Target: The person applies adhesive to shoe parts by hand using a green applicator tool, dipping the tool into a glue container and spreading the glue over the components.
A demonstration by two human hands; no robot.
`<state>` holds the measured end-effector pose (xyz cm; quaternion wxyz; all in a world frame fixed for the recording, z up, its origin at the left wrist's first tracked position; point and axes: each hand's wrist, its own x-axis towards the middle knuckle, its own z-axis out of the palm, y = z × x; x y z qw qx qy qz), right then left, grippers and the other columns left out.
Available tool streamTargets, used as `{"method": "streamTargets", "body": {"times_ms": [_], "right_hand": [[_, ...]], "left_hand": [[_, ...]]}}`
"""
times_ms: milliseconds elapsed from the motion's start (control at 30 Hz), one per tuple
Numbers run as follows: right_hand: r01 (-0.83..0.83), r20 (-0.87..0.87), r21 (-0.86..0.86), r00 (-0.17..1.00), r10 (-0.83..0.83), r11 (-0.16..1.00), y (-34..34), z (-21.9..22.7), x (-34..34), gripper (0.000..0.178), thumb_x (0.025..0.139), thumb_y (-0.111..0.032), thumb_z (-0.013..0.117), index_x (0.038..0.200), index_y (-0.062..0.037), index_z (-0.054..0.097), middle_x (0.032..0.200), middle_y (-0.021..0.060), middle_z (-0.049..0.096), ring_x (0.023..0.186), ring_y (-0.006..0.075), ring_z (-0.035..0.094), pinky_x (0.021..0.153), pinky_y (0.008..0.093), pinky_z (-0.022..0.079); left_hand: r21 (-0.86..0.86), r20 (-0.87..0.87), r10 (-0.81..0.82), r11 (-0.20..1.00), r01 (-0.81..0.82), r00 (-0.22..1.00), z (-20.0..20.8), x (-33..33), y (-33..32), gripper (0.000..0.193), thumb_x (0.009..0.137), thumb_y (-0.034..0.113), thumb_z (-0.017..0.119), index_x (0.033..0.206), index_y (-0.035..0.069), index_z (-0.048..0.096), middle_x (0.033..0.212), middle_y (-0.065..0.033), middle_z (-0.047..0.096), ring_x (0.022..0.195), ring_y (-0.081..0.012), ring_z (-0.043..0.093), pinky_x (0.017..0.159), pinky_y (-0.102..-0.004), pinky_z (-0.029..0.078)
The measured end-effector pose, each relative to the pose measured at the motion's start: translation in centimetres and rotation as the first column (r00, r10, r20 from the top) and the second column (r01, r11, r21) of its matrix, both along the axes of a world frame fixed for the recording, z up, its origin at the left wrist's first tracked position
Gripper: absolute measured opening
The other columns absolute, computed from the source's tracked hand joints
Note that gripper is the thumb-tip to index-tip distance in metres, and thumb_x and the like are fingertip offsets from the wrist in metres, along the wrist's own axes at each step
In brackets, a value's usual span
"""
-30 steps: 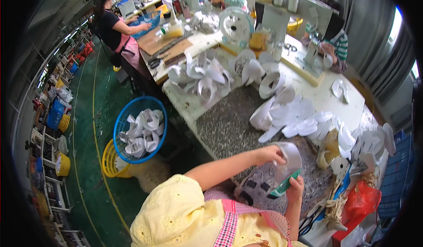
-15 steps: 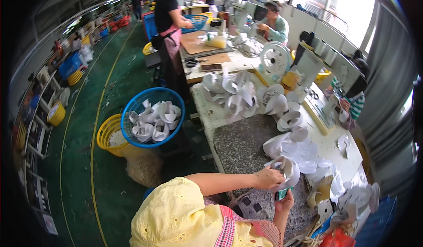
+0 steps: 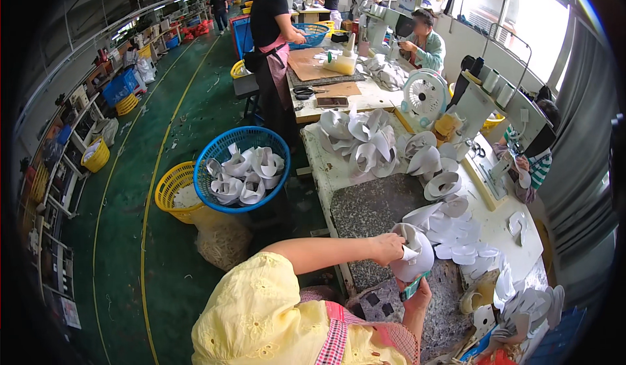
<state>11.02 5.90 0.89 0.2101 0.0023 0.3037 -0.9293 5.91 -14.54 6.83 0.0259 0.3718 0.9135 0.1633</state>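
Comparing with 1 second earlier, I saw the view had swung up the aisle. The left hand (image 3: 389, 248) stayed pinched on the white shoe upper (image 3: 414, 257); the right hand (image 3: 418, 294) gripped a green tool (image 3: 413, 286) under it, over the desk (image 3: 375, 205) at 5 o'clock, so shaping continued.
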Motion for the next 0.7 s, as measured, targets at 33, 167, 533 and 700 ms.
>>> {"method": "streamTargets", "body": {"times_ms": [33, 167, 533, 700], "right_hand": [[-0.012, -0.014, 0.027, 1.000, 0.013, 1.000, 0.4, -0.4, 0.1, 0.044, 0.078, -0.023, 0.048, 0.115, -0.0012, 0.040, 0.117, 0.0135, 0.045, 0.109, 0.0314, 0.042, 0.090, 0.0508, 0.033], [0.010, -0.040, 0.095, 0.999, -0.006, 0.995, 0.2, 0.5, 0.5, 0.047, 0.076, -0.023, 0.050, 0.115, 0.0004, 0.040, 0.115, 0.0140, 0.046, 0.105, 0.0311, 0.046, 0.088, 0.0489, 0.036], [0.021, 0.001, 0.085, 1.000, -0.021, 0.996, 2.8, 0.5, 1.0, 0.036, 0.075, -0.012, 0.051, 0.105, 0.0070, 0.045, 0.102, 0.0142, 0.054, 0.094, 0.0267, 0.053, 0.083, 0.0404, 0.040], [0.106, -0.019, 0.160, 0.994, -0.104, 0.982, 3.8, 1.6, 0.7, 0.033, 0.075, -0.007, 0.049, 0.104, 0.0083, 0.046, 0.100, 0.0134, 0.054, 0.092, 0.0241, 0.053, 0.083, 0.0350, 0.040]], "left_hand": [[-0.168, 0.018, -0.054, 0.984, 0.056, 0.998, 0.9, 0.0, -0.1, 0.022, 0.059, 0.013, 0.061, 0.078, 0.004, 0.061, 0.084, -0.0158, 0.057, 0.078, -0.0272, 0.055, 0.071, -0.0361, 0.044], [-0.345, -0.179, -0.295, 0.912, 0.221, 0.939, 1.4, -0.1, 0.7, 0.007, 0.064, 0.015, 0.058, 0.066, 0.010, 0.061, 0.071, -0.0066, 0.060, 0.076, -0.0228, 0.056, 0.065, -0.0337, 0.043], [-0.355, -0.226, -0.546, 0.817, 0.454, 0.807, -1.1, -1.5, 1.5, 0.011, 0.067, 0.016, 0.052, 0.063, 0.009, 0.058, 0.065, -0.0049, 0.056, 0.066, -0.0196, 0.055, 0.054, -0.0323, 0.043], [-0.114, -0.440, -0.497, 0.857, 0.502, 0.748, -0.4, -0.9, 1.9, 0.012, 0.067, 0.020, 0.053, 0.072, 0.010, 0.053, 0.065, -0.0021, 0.051, 0.062, -0.0159, 0.052, 0.053, -0.0278, 0.042]]}}
